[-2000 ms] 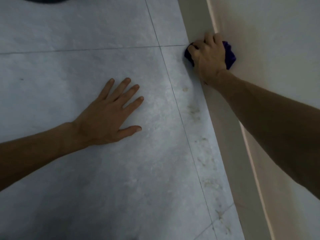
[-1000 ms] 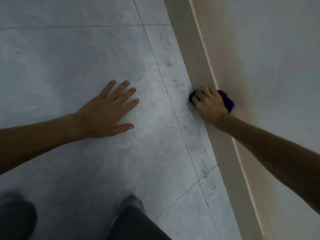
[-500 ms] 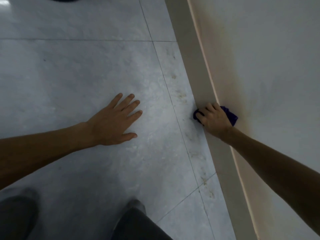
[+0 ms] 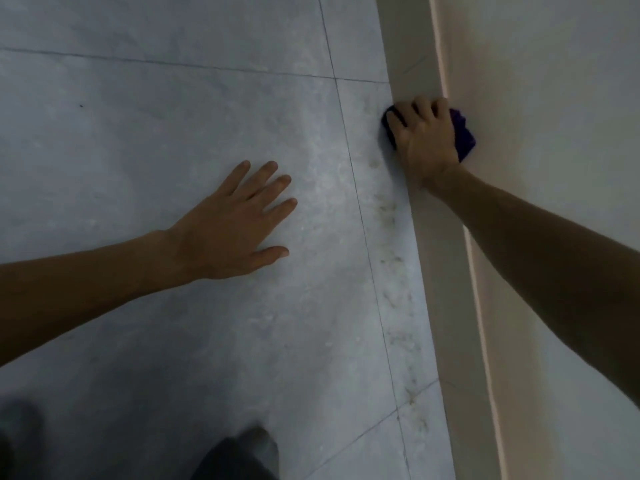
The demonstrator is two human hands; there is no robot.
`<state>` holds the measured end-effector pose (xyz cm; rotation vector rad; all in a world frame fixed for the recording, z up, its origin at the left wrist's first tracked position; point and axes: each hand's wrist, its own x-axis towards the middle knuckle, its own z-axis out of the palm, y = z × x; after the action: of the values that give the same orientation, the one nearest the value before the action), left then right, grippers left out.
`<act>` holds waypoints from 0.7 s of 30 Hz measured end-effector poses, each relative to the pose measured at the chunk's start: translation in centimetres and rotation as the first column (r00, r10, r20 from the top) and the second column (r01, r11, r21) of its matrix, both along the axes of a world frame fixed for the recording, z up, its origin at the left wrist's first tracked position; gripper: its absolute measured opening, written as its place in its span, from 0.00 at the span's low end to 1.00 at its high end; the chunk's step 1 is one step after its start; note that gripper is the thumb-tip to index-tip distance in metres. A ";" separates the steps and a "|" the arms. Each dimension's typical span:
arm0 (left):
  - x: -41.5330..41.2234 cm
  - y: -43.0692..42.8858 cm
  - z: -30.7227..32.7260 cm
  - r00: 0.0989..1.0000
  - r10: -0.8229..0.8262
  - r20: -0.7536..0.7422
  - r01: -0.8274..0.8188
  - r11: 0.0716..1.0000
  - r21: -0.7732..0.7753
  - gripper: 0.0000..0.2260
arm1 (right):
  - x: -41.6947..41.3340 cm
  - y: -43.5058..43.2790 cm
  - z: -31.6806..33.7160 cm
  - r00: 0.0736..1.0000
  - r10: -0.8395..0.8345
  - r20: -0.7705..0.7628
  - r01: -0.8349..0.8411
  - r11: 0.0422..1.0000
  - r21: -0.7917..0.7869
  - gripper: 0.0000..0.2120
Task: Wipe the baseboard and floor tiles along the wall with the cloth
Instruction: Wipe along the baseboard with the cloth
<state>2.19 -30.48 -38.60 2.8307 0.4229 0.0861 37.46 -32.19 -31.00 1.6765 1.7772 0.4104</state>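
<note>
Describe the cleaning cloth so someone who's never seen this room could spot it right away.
Find the pale baseboard running along the foot of the wall, at the right edge of the grey floor tiles. Partway along it, the right hand presses a bunched cloth against the board. It is dark purple, the only strongly coloured thing among grey and cream surfaces.

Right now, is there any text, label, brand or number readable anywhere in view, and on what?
None. No text shows on the cloth bunched under the right hand, on the baseboard, the wall or the floor tiles. The tiles carry only grout lines and dirt marks; the left hand lies flat on them.
</note>
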 end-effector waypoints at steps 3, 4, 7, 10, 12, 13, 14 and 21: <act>-1.0 0.1 -1.6 1.000 -0.008 -0.007 0.008 1.000 0.015 0.35 | -1.5 0.0 -1.9 1.000 0.001 0.027 0.000 0.999 -0.051 0.20; -1.0 -0.2 -2.0 1.000 -0.022 0.002 0.022 1.000 0.019 0.35 | -1.7 -0.5 -2.1 1.000 -0.010 0.017 0.011 0.999 -0.046 0.19; -0.2 -1.1 -2.5 0.998 -0.050 0.023 0.050 0.999 0.011 0.34 | -1.7 -3.7 -1.7 0.997 -0.048 0.067 0.054 0.994 -0.100 0.11; 0.0 -1.8 -3.1 0.997 -0.077 0.018 0.077 0.997 0.007 0.35 | -2.4 -8.0 -1.9 0.997 0.011 0.081 0.001 0.989 -0.149 0.06; 0.1 -2.2 -3.1 0.995 -0.090 0.030 0.090 0.996 0.005 0.35 | -2.1 -11.2 -1.9 0.995 0.054 0.086 -0.046 0.994 -0.097 0.07; 0.2 -2.5 -3.0 0.995 -0.095 0.035 0.094 0.996 0.007 0.35 | -1.8 -13.1 -1.6 0.995 0.066 0.077 -0.062 0.997 -0.051 0.07; 0.3 -3.1 -3.0 0.993 -0.108 0.037 0.108 0.994 0.009 0.35 | -1.6 -15.2 -1.2 0.995 0.073 0.064 -0.072 0.997 -0.015 0.08; -2.5 -9.2 -4.0 0.932 -0.359 0.050 0.360 0.932 -0.025 0.35 | -5.6 -33.4 0.2 0.980 -0.201 -0.009 0.193 0.953 -0.232 0.13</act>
<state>-0.31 -39.72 -42.59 2.8143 -0.1086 0.0662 31.82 -65.63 -30.78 1.6808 1.5924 0.0847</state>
